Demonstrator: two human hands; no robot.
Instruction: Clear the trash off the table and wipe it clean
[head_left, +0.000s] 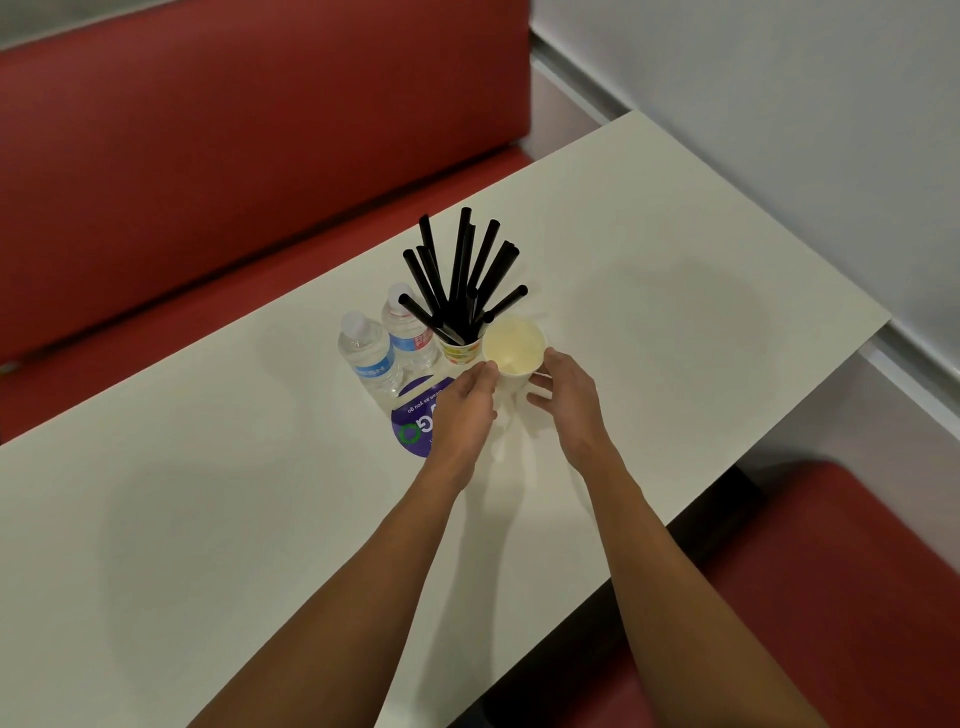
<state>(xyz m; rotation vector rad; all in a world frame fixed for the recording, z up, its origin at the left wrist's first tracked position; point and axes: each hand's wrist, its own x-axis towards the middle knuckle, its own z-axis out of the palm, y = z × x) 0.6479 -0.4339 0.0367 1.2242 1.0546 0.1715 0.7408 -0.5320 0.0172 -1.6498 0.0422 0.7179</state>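
A white paper cup (513, 347) stands upright near the middle of the white table (208, 519), its inside pale yellow. My right hand (563, 397) wraps the cup's right side, fingers curled on its wall. My left hand (465, 410) touches the cup's left side with its fingertips at the rim. Just behind the white cup stands a small yellow printed cup (460, 353) stuffed with several black straws (462, 275). Two small clear water bottles (371, 356) (410, 330) with blue labels stand to its left. A purple round sticker (415, 423) lies flat, partly under my left hand.
Red padded bench seats run along the table's far left side (208, 156) and sit at the near right (831, 597). A grey wall (779, 104) borders the table's right end. The table's near edge runs diagonally at the lower right.
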